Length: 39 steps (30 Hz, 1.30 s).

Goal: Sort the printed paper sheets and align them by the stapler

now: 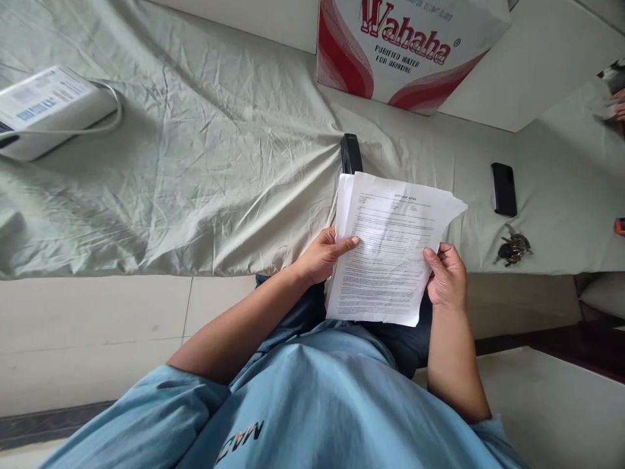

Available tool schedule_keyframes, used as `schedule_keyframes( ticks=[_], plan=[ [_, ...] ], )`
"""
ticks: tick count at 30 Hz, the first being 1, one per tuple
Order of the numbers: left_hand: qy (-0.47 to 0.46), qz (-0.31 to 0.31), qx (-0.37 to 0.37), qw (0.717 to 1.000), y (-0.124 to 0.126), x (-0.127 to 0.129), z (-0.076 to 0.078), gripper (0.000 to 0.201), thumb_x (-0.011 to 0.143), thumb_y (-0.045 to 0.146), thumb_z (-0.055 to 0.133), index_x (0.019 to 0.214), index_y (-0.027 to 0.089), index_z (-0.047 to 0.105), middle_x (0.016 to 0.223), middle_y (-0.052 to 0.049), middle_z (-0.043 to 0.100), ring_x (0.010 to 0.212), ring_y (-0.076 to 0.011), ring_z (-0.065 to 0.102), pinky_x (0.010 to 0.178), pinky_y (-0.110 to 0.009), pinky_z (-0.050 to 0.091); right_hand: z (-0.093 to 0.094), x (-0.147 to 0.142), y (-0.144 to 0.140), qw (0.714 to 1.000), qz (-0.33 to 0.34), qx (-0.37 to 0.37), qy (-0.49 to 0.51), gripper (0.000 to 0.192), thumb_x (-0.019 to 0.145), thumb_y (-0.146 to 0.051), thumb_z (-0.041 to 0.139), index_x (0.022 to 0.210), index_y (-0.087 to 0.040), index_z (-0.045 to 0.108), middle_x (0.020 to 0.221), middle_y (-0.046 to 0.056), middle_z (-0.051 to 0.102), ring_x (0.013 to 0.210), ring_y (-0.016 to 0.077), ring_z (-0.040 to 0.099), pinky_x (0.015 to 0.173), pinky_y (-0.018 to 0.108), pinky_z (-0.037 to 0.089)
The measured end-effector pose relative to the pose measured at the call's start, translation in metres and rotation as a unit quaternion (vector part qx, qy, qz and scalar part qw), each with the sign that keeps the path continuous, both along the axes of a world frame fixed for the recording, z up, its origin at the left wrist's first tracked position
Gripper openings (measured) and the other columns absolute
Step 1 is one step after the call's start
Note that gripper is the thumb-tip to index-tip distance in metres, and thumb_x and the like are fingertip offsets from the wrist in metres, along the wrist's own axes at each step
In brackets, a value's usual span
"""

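A small stack of printed paper sheets (385, 260) is held up over my lap, tilted toward me, its sheets slightly fanned at the left edge. My left hand (327, 256) grips the left edge, thumb on the front and fingers behind. On the right edge, my right hand (446, 273) pinches the sheets in the same way. The top right corner of the paper is bent. Just beyond the top edge lies a black stapler-like object (351, 153), its near end hidden by the sheets.
A pale green cloth (234, 163) covers the table. At the back stands a Wahaha water carton (405, 52). To the right lie a black phone (503, 189) and a bunch of keys (512, 247). A white device with a cable (53, 107) sits far left. Another person's hand (619, 104) shows far right.
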<state>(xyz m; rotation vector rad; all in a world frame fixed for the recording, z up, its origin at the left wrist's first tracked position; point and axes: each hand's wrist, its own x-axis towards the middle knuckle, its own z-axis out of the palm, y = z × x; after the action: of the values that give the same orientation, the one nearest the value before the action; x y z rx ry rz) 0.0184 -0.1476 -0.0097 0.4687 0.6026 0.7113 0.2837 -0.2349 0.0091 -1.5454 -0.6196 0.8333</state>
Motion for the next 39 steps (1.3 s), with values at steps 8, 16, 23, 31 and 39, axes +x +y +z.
schedule_keyframes(
  ticks=[8,16,23,31,39],
  plan=[
    [-0.045,0.005,-0.053,0.998,0.002,-0.002,-0.006,0.048,0.078,0.056,0.094,0.098,0.014,0.082,0.098,-0.015,0.086,0.105,-0.0369,0.082,0.097,-0.048,0.065,0.001,0.005,-0.001,0.994,0.059,0.0,-0.093,0.036,0.08,-0.046,0.094,0.105,-0.023,0.082,0.106,0.004,0.085,0.1,0.0233,0.078,0.102,0.042,0.06],
    [-0.037,0.023,-0.048,0.998,-0.001,0.0,-0.007,0.044,0.078,0.049,0.097,0.103,0.015,0.082,0.107,-0.015,0.086,0.12,-0.0383,0.079,0.11,-0.052,0.061,0.004,0.026,-0.008,0.986,0.017,-0.006,-0.163,0.037,0.082,-0.048,0.091,0.104,-0.02,0.084,0.104,0.006,0.085,0.105,0.027,0.079,0.101,0.044,0.062],
    [-0.027,0.009,-0.04,0.999,0.0,0.0,-0.005,0.048,0.075,0.053,0.098,0.102,0.016,0.082,0.106,-0.012,0.086,0.112,-0.0343,0.081,0.104,-0.049,0.063,0.003,0.021,-0.007,0.997,0.018,-0.001,-0.08,0.036,0.082,-0.046,0.091,0.107,-0.021,0.083,0.112,0.008,0.085,0.114,0.0274,0.078,0.114,0.05,0.056],
    [-0.015,-0.008,-0.032,0.999,-0.001,-0.001,-0.001,0.052,0.075,0.056,0.097,0.103,0.015,0.082,0.106,-0.014,0.086,0.113,-0.0367,0.08,0.102,-0.05,0.063,0.012,0.017,-0.005,0.997,0.032,-0.002,-0.074,0.041,0.074,-0.042,0.097,0.106,-0.021,0.084,0.105,0.006,0.086,0.103,0.0252,0.08,0.107,0.048,0.06],
    [-0.011,0.018,-0.059,0.998,-0.001,0.001,-0.001,0.053,0.077,0.056,0.096,0.104,0.014,0.08,0.103,-0.015,0.086,0.11,-0.0364,0.081,0.101,-0.05,0.064,0.018,0.019,-0.009,0.992,-0.017,0.0,-0.127,0.036,0.072,-0.043,0.098,0.095,-0.019,0.084,0.093,0.005,0.085,0.083,0.0238,0.078,0.081,0.04,0.064]
  ],
)
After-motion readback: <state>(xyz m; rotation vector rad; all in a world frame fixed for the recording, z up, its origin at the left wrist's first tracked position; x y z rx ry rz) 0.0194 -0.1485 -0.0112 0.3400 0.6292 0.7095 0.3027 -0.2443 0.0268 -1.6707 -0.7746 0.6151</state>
